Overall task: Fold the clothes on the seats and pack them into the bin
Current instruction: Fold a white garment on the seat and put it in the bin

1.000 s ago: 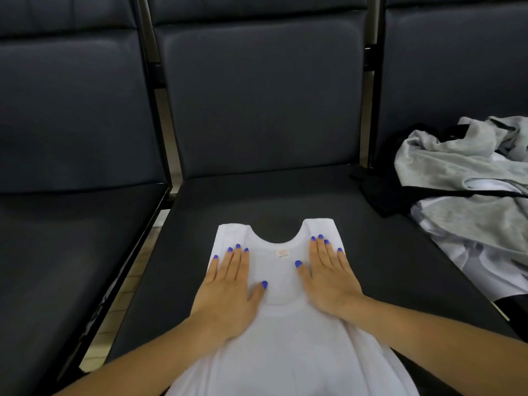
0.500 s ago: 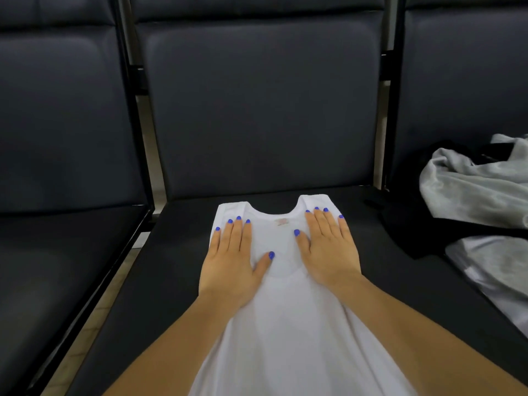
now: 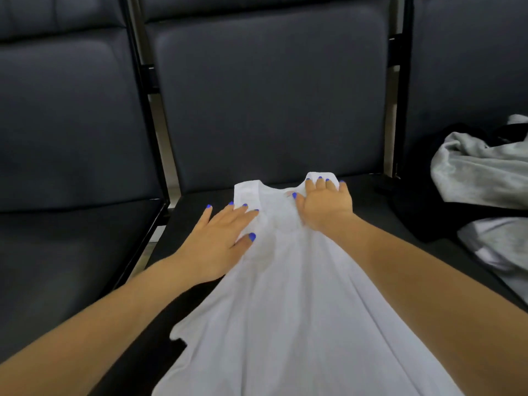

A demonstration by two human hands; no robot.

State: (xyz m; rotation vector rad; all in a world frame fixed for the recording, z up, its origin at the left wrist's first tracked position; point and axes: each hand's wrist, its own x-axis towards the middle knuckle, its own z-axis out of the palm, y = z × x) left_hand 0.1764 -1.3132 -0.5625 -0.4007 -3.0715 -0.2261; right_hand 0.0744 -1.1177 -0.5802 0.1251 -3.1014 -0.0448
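Head view: white tank top (image 3: 285,310) lies flat on the middle seat (image 3: 371,224). Our left hand (image 3: 217,241) rests fingers spread on its left edge; our right hand (image 3: 325,204) curls over the right strap. Grey clothes pile (image 3: 480,178) sits on the right seat.

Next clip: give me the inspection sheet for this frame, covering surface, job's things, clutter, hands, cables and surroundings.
Surface: dark padded middle seat; its front edge is out of frame.
Job's things: white sleeveless top spread on the middle seat, neckline toward the backrest; heap of grey and black clothes unfolded on the seat to the right. Bin not in view.
Clutter: nothing seen.
Hands: left hand open, fingers spread, half on the top's left shoulder edge, half on the seat; right hand lies on the top's right strap, fingers bent at the strap's edge, a grip cannot be told.
Cables: nothing seen.
Surroundings: dark seat on the left, bare in the part shown; dark backrests behind; pale floor in the gaps between seats.
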